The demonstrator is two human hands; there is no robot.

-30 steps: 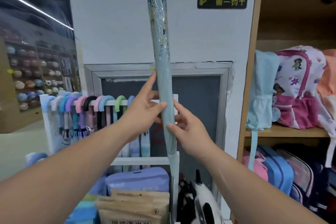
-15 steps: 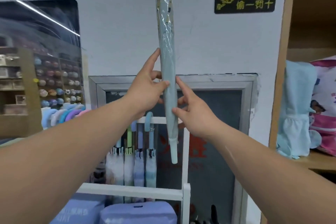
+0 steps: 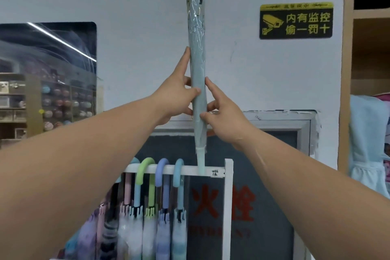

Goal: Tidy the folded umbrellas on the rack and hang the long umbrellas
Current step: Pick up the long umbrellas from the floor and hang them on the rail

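Both hands, left (image 3: pixel 176 95) and right (image 3: pixel 223 116), are pinching the wrapped long umbrella (image 3: pixel 197 65) upright, fingers closed around it, above the rack (image 3: pixel 229 196).

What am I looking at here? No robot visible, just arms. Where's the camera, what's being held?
There is no machine: a person wears one wide-angle camera on the head, so you see their own two bare arms reaching forward. The left hand and right hand together keep a grip on a long blue-grey umbrella in a clear plastic sleeve, held upright with its tip pointing down, in front of the white rack. On the rack's top rail hang other long umbrellas by their curved handles. On the wall is a black and yellow camera-warning sign.
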